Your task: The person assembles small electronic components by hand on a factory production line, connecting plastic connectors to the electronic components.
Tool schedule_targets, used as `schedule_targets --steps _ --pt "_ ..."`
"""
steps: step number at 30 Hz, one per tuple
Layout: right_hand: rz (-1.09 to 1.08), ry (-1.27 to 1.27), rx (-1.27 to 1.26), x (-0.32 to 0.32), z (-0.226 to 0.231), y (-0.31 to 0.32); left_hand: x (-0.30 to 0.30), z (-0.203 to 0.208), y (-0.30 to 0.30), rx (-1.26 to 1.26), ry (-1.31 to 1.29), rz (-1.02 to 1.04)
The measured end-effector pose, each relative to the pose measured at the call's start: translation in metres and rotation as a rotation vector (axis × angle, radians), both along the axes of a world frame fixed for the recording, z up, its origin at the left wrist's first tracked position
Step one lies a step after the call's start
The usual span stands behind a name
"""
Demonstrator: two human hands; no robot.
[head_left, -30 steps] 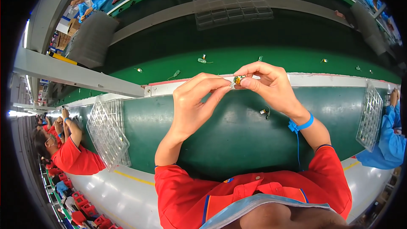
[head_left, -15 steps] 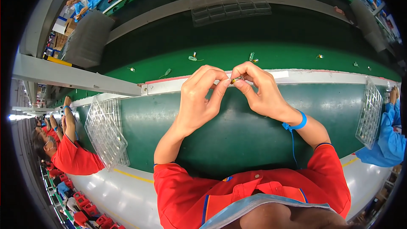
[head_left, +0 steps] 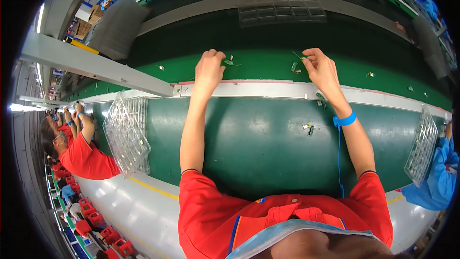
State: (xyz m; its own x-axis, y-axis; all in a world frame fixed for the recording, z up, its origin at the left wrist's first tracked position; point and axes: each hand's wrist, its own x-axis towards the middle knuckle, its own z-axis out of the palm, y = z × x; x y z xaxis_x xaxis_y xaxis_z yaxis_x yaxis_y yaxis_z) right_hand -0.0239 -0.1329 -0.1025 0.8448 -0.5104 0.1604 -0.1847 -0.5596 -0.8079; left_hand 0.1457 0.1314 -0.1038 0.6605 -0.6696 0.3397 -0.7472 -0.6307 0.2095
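My left hand (head_left: 210, 71) is over the green belt, its fingers curled and pressed together; what they hold, if anything, is hidden. Right by its fingertips lies a small green circuit board (head_left: 229, 62) with a thin wire. Farther right, the thumb and forefinger of my right hand (head_left: 321, 68) pinch a tiny circuit board (head_left: 303, 58) trailing a pale wire. Just below that pinch, another green board with a yellowish part (head_left: 294, 68) rests on the belt. One more board (head_left: 321, 98) lies at the rail, under my right wrist. Small parts (head_left: 309, 129) lie on the green tabletop.
A white metal rail (head_left: 258, 89) separates belt and tabletop. Clear plastic trays stand at the left (head_left: 125, 136) and right (head_left: 420, 148). A grey beam (head_left: 96, 67) crosses at left. A blue wrist strap (head_left: 346, 120) with a cord is on my right wrist. Co-workers sit on both sides.
My hands were together at the rail, pinching a small part. They have moved apart and forward over the belt. Small parts now show on the tabletop and at the rail.
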Motion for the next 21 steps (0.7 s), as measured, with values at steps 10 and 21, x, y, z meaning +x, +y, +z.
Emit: schedule_targets --steps 10,21 --pt "-0.077 -0.101 -0.550 -0.001 -0.005 0.000 0.002 -0.021 -0.020 -0.038 -0.063 -0.023" --pt "0.265 -0.151 0.451 -0.013 0.039 0.047 -0.077 0.035 -0.056 -0.842 1.175 -0.228"
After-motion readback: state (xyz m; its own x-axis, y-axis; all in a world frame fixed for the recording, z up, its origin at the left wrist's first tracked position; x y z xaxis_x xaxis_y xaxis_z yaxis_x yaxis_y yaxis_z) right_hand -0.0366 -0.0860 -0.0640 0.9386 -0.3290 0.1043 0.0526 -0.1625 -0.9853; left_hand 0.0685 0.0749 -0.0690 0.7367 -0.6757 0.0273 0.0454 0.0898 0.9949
